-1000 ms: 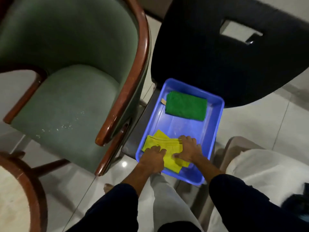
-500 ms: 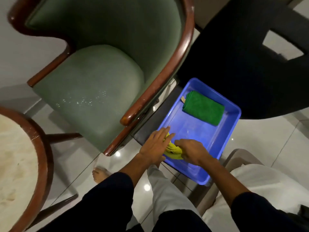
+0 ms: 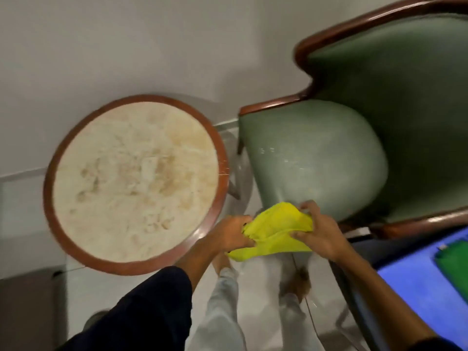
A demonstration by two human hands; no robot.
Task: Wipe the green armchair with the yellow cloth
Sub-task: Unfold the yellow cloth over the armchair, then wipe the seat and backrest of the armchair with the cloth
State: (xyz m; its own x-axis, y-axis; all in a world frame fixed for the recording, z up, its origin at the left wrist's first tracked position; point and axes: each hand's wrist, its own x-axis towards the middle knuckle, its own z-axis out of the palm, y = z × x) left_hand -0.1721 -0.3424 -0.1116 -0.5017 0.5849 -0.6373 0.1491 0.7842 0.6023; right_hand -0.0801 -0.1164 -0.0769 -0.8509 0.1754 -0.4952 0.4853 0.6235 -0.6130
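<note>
Step in hand, as I judge it: cloth preparation, wiping not yet begun. You hold the bright yellow cloth [image 3: 274, 230] bunched between both hands, in the air just in front of the front edge of the seat, not touching it. Your left hand [image 3: 229, 233] has its fingers curled shut on the cloth's left end. Your right hand [image 3: 317, 234] pinches the right end, thumb under and fingers [image 3: 305, 207] hooked over the top fold.

The green upholstered armchair with the dark wooden frame [image 3: 316, 158] stands directly ahead. Small pale specks show on the seat cushion toward its front; whether droplets or crumbs, you cannot tell through the blur.

Left of the chair stands a round stone-topped side table with a reddish wooden rim [image 3: 48, 178], just beside it. At lower right sits a blue plastic tray [image 3: 417, 287] holding a folded green cloth [image 3: 453, 264].

Next move, by estimate: gather the cloth into a flat pad in one hand, lower it onto the speckled patch, and stroke across the seat.
</note>
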